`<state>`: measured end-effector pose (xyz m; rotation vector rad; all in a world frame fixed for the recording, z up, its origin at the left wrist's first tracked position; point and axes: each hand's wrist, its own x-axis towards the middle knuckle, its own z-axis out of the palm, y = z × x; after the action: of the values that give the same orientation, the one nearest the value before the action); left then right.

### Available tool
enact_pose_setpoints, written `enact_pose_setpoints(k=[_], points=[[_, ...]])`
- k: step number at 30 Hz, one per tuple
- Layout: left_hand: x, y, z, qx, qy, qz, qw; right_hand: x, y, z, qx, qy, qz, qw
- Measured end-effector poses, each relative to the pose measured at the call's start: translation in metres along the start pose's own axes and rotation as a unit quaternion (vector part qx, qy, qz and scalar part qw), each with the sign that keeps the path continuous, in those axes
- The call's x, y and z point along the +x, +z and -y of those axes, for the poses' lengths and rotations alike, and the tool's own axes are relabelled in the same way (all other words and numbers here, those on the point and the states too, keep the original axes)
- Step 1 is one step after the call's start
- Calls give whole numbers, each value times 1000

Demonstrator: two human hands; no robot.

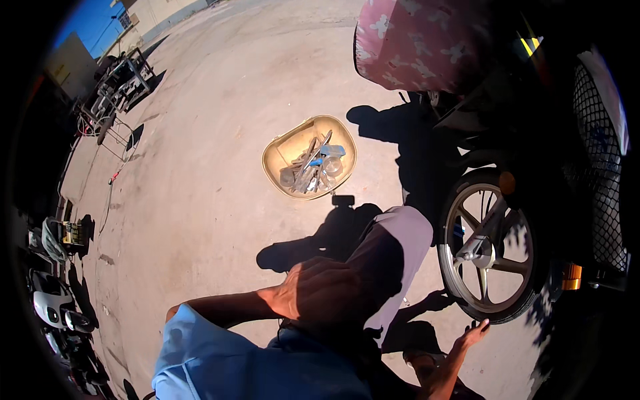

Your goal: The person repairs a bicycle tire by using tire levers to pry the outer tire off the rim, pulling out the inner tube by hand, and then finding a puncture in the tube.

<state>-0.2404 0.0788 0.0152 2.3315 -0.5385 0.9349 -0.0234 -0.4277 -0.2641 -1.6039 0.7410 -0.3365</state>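
Observation:
My left hand [310, 290] rests over my bent leg [400, 250], its back up and its fingers lost in deep shadow. At the lower right my right hand [473, 333] is held just under the tyre [513, 317] of a wheel, its fingers apart. Whether the fingertips touch the rubber I cannot tell. The wheel has a silver spoked rim [483, 260] and hangs on a fork at the right. On the ground ahead sits a cream plastic tub [277, 150], holding several metal tools [310, 160], a blue object [332, 151] and a clear round container [332, 167].
A pink patterned cover [420, 47] hangs over the vehicle at the upper right. Beside it are black netting [603, 180] and an orange lamp [571, 275]. Parked motorbikes [57, 307] and a metal frame [127, 83] line the left. A hose or cord [110, 193] lies on the pavement.

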Motion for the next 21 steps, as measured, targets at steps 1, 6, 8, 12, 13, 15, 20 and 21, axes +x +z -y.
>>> enact_pose_setpoints(k=[1, 6, 8, 12, 13, 15, 20, 21], points=[[-24, 0, 15, -18, -103, -40, 994, 4, -9, -4, -3, -11, -6, 1000], [-124, 51, 171, -46, -570, -58, 819, 5, -12, -35, -59, 22, 53, 997], [-151, 72, 250, 17, -592, -58, 804, 0, -13, -43, -95, 38, 104, 989], [-179, 94, 370, 127, -596, -75, 789, -34, -17, -45, -181, 9, 210, 961], [-173, 95, 386, 147, -596, -74, 786, -39, -20, -49, -182, 4, 241, 953], [-164, 105, 420, 179, -601, 1, 779, -47, -29, -62, -204, -73, 254, 943], [-199, 95, 488, 192, -675, 155, 695, -51, -35, -76, -360, -99, 311, 874], [-204, 90, 499, 218, -679, 216, 667, -61, -26, -67, -366, -86, 319, 870]])
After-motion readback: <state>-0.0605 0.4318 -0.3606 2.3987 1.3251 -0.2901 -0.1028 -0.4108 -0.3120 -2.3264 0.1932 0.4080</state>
